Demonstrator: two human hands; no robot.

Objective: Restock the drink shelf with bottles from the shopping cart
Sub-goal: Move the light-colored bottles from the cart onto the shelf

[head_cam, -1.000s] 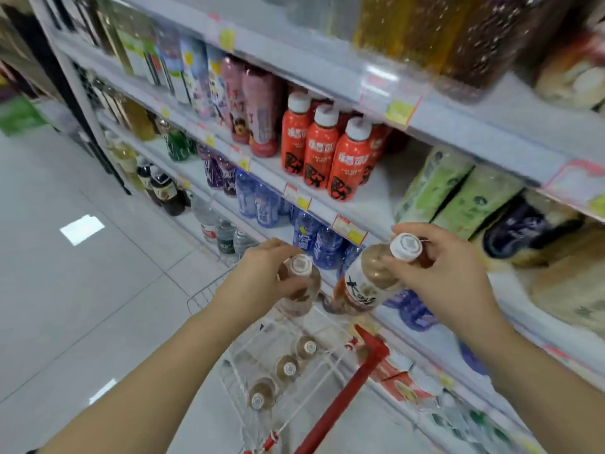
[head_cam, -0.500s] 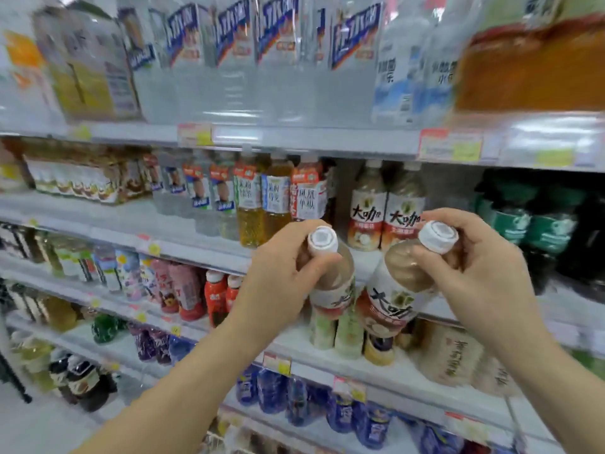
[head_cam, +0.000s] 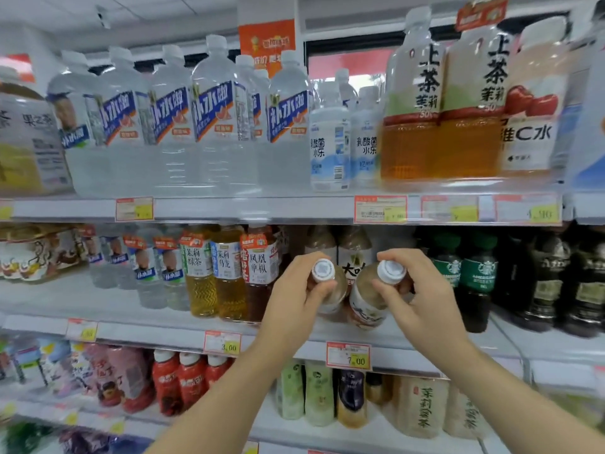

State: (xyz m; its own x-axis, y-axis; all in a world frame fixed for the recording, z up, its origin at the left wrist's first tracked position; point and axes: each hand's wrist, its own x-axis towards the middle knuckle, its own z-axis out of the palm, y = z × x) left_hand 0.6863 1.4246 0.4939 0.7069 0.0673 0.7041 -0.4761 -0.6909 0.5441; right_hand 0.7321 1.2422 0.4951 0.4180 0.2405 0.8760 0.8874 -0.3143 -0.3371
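Head view: left hand (head_cam: pixel 294 301) and right hand (head_cam: pixel 424 301) gripped two bottles (head_cam: pixel 366 299) by their necks, caps near, bases toward the far shelf (head_cam: pixel 157 335).

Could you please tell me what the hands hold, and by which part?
The left hand grips the left bottle by its neck, under the cap; the right hand, the right bottle likewise.

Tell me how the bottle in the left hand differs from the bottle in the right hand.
The left bottle shows almost no label, because the left hand covers it; the right bottle shows a white label with dark characters. The right bottle, held by the right hand, leans with its base toward the left bottle, which stands closer to upright. Both have white caps and a brownish drink, and are gripped near the neck.
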